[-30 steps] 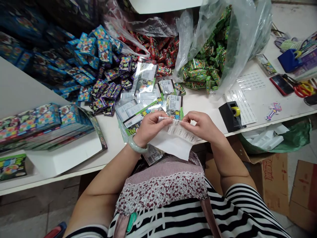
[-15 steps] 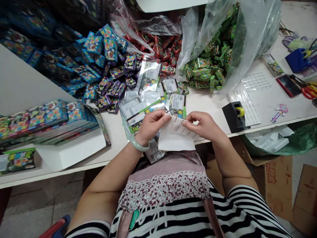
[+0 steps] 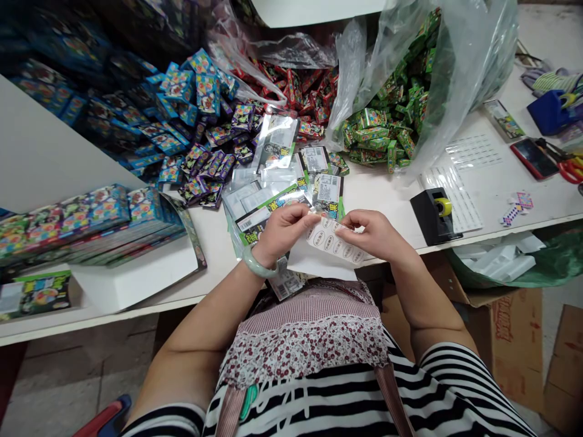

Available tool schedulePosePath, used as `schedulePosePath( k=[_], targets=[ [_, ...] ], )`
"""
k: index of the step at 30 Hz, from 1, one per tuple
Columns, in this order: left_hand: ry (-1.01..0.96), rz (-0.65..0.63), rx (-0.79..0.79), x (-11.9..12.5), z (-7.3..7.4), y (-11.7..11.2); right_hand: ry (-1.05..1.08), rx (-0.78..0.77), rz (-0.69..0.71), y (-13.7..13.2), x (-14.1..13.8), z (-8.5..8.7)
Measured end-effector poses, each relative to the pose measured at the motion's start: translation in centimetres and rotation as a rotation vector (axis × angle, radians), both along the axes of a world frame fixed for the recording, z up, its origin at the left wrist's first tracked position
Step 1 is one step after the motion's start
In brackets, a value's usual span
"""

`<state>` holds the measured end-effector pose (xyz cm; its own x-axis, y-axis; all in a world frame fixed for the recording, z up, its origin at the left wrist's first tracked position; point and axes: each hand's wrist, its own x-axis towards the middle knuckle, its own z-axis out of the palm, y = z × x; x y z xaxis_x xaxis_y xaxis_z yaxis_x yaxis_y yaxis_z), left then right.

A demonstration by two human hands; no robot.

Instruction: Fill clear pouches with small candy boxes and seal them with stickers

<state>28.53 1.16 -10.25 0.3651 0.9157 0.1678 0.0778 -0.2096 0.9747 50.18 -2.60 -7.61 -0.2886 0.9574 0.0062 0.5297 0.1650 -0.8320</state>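
Note:
A white sticker sheet (image 3: 334, 243) printed with oval labels is held over the table's front edge. My left hand (image 3: 283, 233), with a pale green bangle at the wrist, pinches its upper left corner. My right hand (image 3: 374, 233) is closed in a pinch at the sheet's upper right edge; whether a loose sticker is between those fingertips is too small to tell. Beneath and beyond the hands lie several clear printed packets (image 3: 276, 142), with one packet (image 3: 286, 280) overhanging the edge by my lap.
Small blue boxes (image 3: 175, 85), purple boxes (image 3: 212, 164), red boxes (image 3: 296, 88) and green boxes (image 3: 371, 133) are heaped behind. On the right are a black tape dispenser (image 3: 430, 218), label sheets (image 3: 473, 149) and a phone (image 3: 534, 159). An open carton (image 3: 132, 285) stands left.
The sticker sheet has tilted and bent, so its printed ovals now face up more plainly. Both hands keep their pinch and have barely shifted.

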Motion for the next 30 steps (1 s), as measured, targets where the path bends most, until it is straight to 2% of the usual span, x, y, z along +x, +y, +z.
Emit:
schedulePosePath(
  k=[3,7,10,14,18,23,26,28,30],
  targets=[
    [-0.067,-0.022,-0.035,0.0,0.1,0.0,0.005,0.001,-0.013,0.0,0.2,-0.1],
    [-0.164,-0.086,-0.193,0.1,0.2,-0.1,-0.010,-0.004,-0.025,0.1,0.1,-0.2],
    [-0.158,-0.137,-0.284,0.0,-0.1,-0.1,-0.031,-0.021,-0.031,0.2,0.3,-0.2],
    [-0.135,-0.097,-0.357,0.0,-0.5,0.1,0.039,-0.048,-0.031,0.3,1.4,-0.3],
    [-0.190,-0.026,-0.398,0.1,-0.7,0.5,0.199,-0.152,-0.079,-0.2,3.0,-0.8],
    [-0.147,-0.011,-0.379,0.9,-1.2,1.1,0.363,-0.235,-0.223,-0.4,4.2,-2.5],
    [-0.110,0.014,-0.397,1.7,-1.7,1.8,0.390,-0.155,-0.309,-0.5,5.7,-4.0],
    [-0.100,0.058,-0.396,2.1,-2.1,2.5,0.311,-0.056,-0.386,-1.0,7.2,-5.1],
    [-0.102,0.105,-0.384,2.2,-2.5,3.3,0.090,0.007,-0.413,-1.9,8.5,-6.1]
  ],
)
